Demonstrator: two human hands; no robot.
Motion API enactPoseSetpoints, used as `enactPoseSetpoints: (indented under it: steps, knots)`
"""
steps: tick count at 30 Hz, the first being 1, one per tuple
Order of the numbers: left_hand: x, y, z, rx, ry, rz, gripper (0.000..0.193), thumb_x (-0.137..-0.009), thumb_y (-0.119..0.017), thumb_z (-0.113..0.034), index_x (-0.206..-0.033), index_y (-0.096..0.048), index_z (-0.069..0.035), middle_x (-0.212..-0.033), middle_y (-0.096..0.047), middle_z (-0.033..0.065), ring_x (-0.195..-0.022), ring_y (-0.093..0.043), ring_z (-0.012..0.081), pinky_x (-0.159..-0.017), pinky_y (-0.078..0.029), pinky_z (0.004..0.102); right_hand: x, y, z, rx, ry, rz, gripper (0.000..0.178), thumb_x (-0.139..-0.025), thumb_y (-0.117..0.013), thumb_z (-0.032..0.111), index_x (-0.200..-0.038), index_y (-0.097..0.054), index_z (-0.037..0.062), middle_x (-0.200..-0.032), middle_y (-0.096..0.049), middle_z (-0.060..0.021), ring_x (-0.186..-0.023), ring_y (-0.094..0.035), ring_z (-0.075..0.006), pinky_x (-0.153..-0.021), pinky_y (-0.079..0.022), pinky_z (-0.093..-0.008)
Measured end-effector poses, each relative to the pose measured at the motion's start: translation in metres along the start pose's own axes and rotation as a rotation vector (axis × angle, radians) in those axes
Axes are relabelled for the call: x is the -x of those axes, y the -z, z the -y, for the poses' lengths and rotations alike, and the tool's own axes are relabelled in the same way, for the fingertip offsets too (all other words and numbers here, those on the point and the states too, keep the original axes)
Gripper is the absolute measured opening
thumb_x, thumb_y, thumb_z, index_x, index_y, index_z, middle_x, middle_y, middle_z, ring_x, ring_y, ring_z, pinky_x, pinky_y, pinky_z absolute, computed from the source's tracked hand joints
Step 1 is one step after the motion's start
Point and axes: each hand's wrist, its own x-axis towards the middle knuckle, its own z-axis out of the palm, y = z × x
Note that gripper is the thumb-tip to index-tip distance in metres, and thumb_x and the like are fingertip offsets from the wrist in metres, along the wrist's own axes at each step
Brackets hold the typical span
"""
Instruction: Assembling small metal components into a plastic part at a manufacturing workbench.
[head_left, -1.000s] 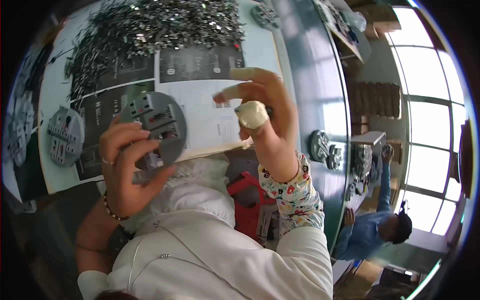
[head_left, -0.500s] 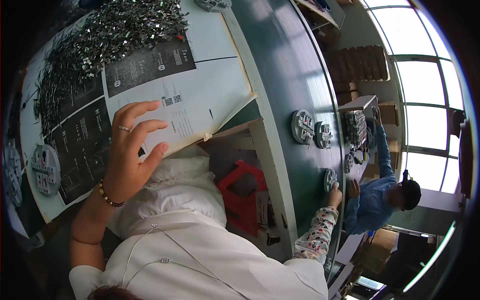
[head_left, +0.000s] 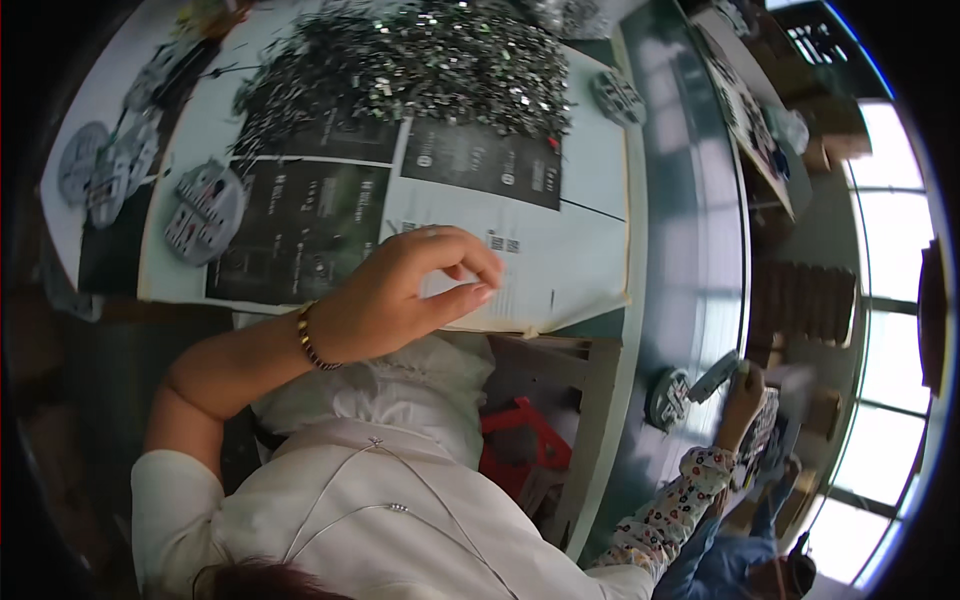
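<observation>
My left hand [head_left: 405,290] hovers over the printed sheet [head_left: 585,240] at the near side of the table. Its fingers bend loosely toward the thumb with a small gap, and I see nothing in them. My right hand [head_left: 740,405], beyond a floral sleeve, grips the edge of a round grey fixture [head_left: 714,376] and tilts it above the green bench on the right. Beside that one, another round fixture [head_left: 668,398] lies on the bench. A heap of small, shiny dark metal strips [head_left: 430,70] covers the far part of the sheet.
A round fixture [head_left: 203,212] with small parts rests at the sheet's left, with more fixtures [head_left: 105,170] farther left. Another fixture [head_left: 618,97] lies at the far right corner. A red stool [head_left: 525,435] stands below the table. A person in blue [head_left: 735,560] is at the lower right.
The view has turned, shifting the table rightward. My right hand has lifted the round fixture off the bench and tilted it. My left hand's fingers have drawn closer together, over the sheet.
</observation>
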Motion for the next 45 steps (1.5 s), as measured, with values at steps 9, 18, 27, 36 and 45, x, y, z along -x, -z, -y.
enactPoseSetpoints:
  steps: [9,18,27,36,45]
  knots:
    - [0.003,0.019,0.020,0.205,0.032,-0.160,0.058,-0.083,-0.074,-0.003,-0.138,-0.056,-0.011,-0.105,-0.065,0.0080,-0.076,-0.058,0.0125,-0.066,-0.050,0.0266,0.020,-0.081,0.344,-0.481,1.382,0.294,0.036,-0.071,-0.065,-0.005,-0.106,-0.066,0.0036,-0.102,-0.064,-0.0089,-0.072,-0.059,-0.0265,-0.064,-0.049,-0.0355]
    - [0.071,0.077,-0.003,-0.953,0.287,-0.081,0.059,-0.085,-0.074,-0.013,-0.141,-0.056,-0.012,-0.106,-0.060,0.0046,-0.077,-0.054,0.0137,-0.070,-0.048,0.0265,-0.042,-0.190,0.349,-0.378,0.988,0.519,0.034,-0.077,-0.061,-0.007,-0.107,-0.065,0.0085,-0.102,-0.061,-0.0069,-0.074,-0.061,-0.0303,-0.068,-0.051,-0.0389]
    - [0.008,0.070,-0.007,0.180,0.143,-0.135,0.027,-0.096,-0.063,-0.015,-0.120,-0.064,-0.003,-0.093,-0.066,0.0086,-0.073,-0.059,0.0138,-0.064,-0.048,0.0247,0.034,-0.102,0.381,-0.467,1.435,0.166,0.031,-0.077,-0.064,-0.003,-0.108,-0.063,0.0021,-0.106,-0.065,-0.0103,-0.075,-0.061,-0.0230,-0.062,-0.051,-0.0336]
    - [-0.015,0.071,-0.017,0.581,0.322,-0.101,0.016,-0.100,-0.055,-0.006,-0.108,-0.067,0.001,-0.089,-0.071,0.0114,-0.069,-0.060,0.0121,-0.061,-0.047,0.0206,0.001,-0.101,0.396,-0.685,1.579,0.319,0.041,-0.076,-0.063,-0.003,-0.117,-0.064,0.0040,-0.104,-0.065,-0.0102,-0.077,-0.062,-0.0224,-0.061,-0.051,-0.0303]
    - [-0.033,0.083,0.000,0.405,0.243,-0.157,0.018,-0.097,-0.055,-0.003,-0.108,-0.069,0.000,-0.085,-0.071,0.0097,-0.068,-0.060,0.0113,-0.061,-0.046,0.0200,-0.091,-0.164,0.368,-0.283,1.097,0.151,0.052,-0.075,-0.061,-0.003,-0.127,-0.060,0.0052,-0.114,-0.067,-0.0139,-0.098,-0.062,-0.0351,-0.076,-0.053,-0.0400]
